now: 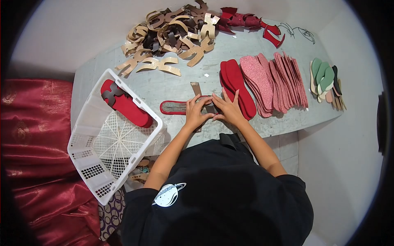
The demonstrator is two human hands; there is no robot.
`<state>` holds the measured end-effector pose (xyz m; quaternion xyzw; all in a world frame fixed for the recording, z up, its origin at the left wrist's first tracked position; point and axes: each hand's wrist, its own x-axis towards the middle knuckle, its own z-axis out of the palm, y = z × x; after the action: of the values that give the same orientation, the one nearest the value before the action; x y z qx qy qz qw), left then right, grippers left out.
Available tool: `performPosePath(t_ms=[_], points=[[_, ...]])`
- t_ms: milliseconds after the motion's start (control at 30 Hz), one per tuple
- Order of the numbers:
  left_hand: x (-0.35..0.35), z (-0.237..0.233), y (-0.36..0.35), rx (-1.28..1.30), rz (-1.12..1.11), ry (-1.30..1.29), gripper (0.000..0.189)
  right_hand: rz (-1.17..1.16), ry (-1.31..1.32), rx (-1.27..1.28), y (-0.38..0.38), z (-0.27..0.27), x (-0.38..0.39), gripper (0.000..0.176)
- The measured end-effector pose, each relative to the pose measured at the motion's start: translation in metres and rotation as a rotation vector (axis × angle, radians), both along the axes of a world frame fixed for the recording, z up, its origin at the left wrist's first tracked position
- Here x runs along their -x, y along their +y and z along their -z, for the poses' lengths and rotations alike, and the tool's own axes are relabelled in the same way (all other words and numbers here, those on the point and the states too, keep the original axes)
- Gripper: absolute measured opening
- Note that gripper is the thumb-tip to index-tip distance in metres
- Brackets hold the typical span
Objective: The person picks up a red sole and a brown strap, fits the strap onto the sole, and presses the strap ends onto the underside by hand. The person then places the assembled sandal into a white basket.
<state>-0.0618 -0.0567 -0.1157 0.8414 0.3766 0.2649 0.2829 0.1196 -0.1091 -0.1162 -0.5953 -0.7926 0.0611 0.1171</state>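
A sandal sole [172, 113] with a red rim and a greyish underside lies on the table in front of me. A brown strap [195, 87] crosses it, one end sticking out beyond the far edge. My left hand [197, 111] curves over the sole's middle, thumb and forefinger on opposite edges. On its front part, my right hand [229, 110] grips likewise, its other fingers spread. The fingertips of both hands meet over the sole and partly hide the strap. Just right of my right hand stands a short stack of red soles [238, 88].
At left, a white plastic basket [158, 127] holds a red sandal [129, 106] with a dark strap. Cut straps [172, 33] are heaped at the back, near red pieces [242, 20]. Pink patterned soles [283, 82] and green soles [322, 74] lie to the right.
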Motion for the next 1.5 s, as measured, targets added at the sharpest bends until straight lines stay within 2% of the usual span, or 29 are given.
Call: performPosePath(t_ms=[233, 300, 500, 800, 933, 1000, 1200, 1433, 1500], points=[[0.0, 0.002, 0.0, 0.005, 0.005, 0.022, 0.066, 0.008, -0.009, -0.003, 0.0, 0.0, 0.0, 0.087], [0.0, 0.003, -0.001, -0.051, 0.0, 0.016, 0.058, 0.011, -0.001, -0.005, -0.001, -0.001, 0.0, 0.084], [-0.001, 0.004, 0.005, -0.011, -0.045, -0.037, 0.04, 0.03, 0.024, -0.022, -0.001, 0.001, 0.001, 0.083], [-0.004, 0.008, 0.004, -0.02, -0.1, -0.07, 0.033, 0.061, 0.11, 0.058, 0.0, -0.005, 0.003, 0.078], [-0.005, 0.006, 0.004, -0.002, -0.108, -0.083, 0.032, 0.08, 0.102, 0.038, 0.001, -0.004, 0.004, 0.073], [-0.005, 0.01, 0.005, 0.001, -0.116, -0.099, 0.033, 0.132, 0.112, 0.044, -0.001, -0.008, 0.009, 0.064], [-0.004, 0.012, 0.006, 0.021, -0.112, -0.055, 0.033, 0.253, 0.14, 0.084, 0.0, -0.008, 0.022, 0.051], [0.0, 0.02, 0.018, 0.065, -0.061, -0.095, 0.035, 0.256, 0.105, 0.02, -0.001, -0.008, 0.024, 0.052], [0.002, 0.021, 0.024, 0.399, -0.046, -0.413, 0.036, 0.274, 0.071, 0.05, -0.001, -0.016, 0.027, 0.052]])
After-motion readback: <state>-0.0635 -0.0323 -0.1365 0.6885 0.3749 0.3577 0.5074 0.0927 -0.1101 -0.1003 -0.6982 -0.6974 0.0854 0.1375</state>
